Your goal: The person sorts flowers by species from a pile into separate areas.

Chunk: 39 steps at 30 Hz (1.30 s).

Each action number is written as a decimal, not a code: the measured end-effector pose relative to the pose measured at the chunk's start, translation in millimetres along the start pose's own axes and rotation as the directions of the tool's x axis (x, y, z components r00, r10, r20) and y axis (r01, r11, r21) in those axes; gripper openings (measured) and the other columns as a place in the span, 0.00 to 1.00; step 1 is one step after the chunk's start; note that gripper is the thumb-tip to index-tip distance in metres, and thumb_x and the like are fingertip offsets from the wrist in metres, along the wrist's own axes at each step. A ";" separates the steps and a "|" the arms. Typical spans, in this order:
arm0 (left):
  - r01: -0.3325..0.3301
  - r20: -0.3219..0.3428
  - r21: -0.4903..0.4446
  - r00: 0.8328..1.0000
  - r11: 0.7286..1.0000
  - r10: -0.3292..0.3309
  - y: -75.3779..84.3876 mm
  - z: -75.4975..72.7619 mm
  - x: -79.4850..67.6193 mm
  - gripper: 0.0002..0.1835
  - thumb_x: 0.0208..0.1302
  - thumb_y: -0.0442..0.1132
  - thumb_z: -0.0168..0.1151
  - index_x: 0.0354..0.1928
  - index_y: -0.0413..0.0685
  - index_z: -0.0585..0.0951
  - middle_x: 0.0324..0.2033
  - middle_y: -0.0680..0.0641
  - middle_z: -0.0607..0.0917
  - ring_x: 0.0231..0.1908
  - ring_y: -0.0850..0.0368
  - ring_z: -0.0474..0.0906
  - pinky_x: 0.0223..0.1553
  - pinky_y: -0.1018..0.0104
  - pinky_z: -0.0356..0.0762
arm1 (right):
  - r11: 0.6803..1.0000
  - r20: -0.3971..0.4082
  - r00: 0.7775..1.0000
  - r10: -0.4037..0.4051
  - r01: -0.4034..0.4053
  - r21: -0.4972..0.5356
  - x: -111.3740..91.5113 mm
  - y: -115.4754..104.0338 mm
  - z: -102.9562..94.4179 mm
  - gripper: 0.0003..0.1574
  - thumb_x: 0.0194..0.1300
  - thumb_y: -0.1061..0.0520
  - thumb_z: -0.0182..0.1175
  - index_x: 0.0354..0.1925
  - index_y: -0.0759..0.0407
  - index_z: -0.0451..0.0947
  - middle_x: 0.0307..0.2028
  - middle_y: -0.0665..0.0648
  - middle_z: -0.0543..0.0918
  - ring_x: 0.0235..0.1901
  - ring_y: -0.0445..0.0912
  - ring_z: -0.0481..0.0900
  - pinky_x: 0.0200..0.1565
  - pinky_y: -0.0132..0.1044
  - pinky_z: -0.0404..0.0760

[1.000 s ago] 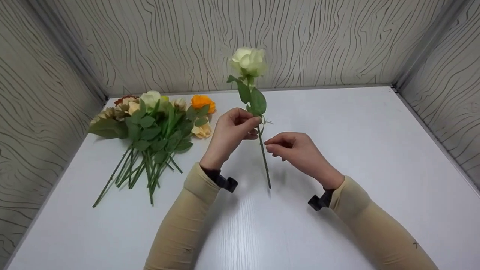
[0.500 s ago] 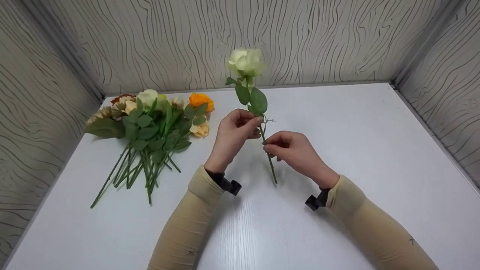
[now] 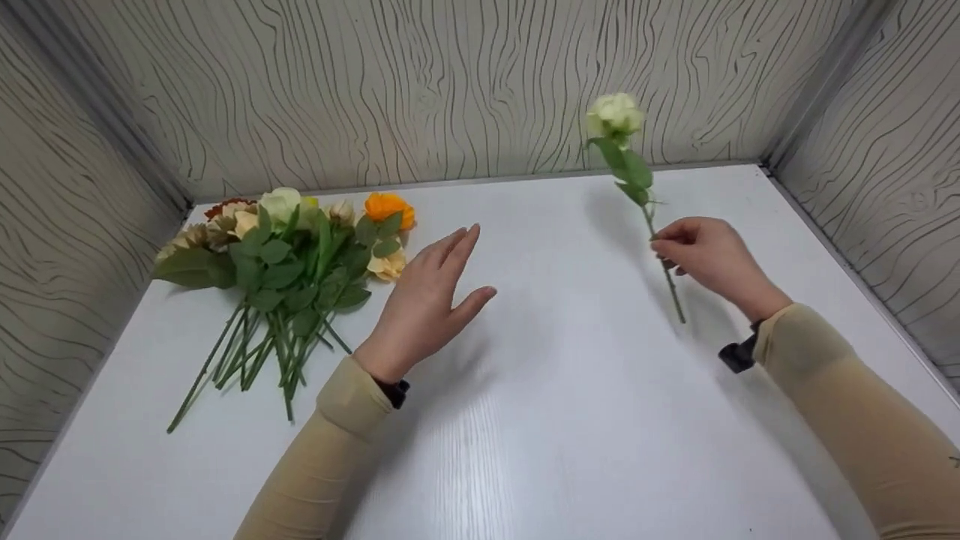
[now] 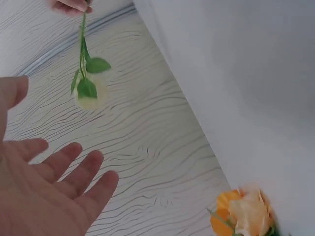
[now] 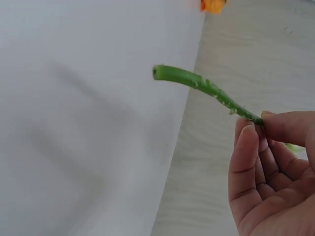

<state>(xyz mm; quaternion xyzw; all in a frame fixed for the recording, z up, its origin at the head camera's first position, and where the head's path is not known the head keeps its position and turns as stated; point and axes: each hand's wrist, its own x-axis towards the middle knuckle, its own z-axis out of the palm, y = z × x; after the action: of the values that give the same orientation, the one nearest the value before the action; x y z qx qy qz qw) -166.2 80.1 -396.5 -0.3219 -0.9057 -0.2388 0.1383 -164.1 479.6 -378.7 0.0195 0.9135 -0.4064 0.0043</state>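
My right hand (image 3: 712, 259) pinches the green stem of a white rose (image 3: 616, 116) between thumb and fingertips, over the right side of the table. The bloom points up and away, with green leaves below it. In the right wrist view the cut end of the stem (image 5: 179, 75) sticks out past the fingers. My left hand (image 3: 427, 300) hangs over the table with fingers spread and nothing in it. Left of it lies a pile of flowers (image 3: 300, 262) with white, orange, peach and dark red blooms. The left wrist view shows the orange flower (image 4: 225, 211) beside a peach one.
The white table (image 3: 525, 450) is bounded by a wood-grain patterned wall (image 3: 450, 90) at the back and similar panels at both sides. Several loose stems (image 3: 202, 375) of the pile reach toward the table's front left.
My left hand has let go of the rose and moved left, its fingers spreading. My right hand took hold of the stem and carried the rose to the right.
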 end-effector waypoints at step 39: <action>0.291 0.034 0.248 0.951 0.924 -0.308 -112.5 -71.1 -68.5 0.13 0.69 0.31 0.59 0.52 0.35 0.85 0.41 0.35 0.85 0.41 0.37 0.81 0.39 0.42 0.79 | 0.924 -0.034 0.969 0.247 -0.245 -0.295 -5.9 109.9 -84.4 0.41 0.77 0.36 0.49 0.58 0.74 0.72 0.43 0.67 0.82 0.41 0.58 0.76 0.35 0.44 0.76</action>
<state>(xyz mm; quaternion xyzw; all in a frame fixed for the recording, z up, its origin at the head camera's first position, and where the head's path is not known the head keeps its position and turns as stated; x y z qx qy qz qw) -180.6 -68.7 -402.5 -0.1691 -0.9708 -0.1340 0.1053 -153.2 615.6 -403.6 0.1323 0.9543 -0.2611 0.0597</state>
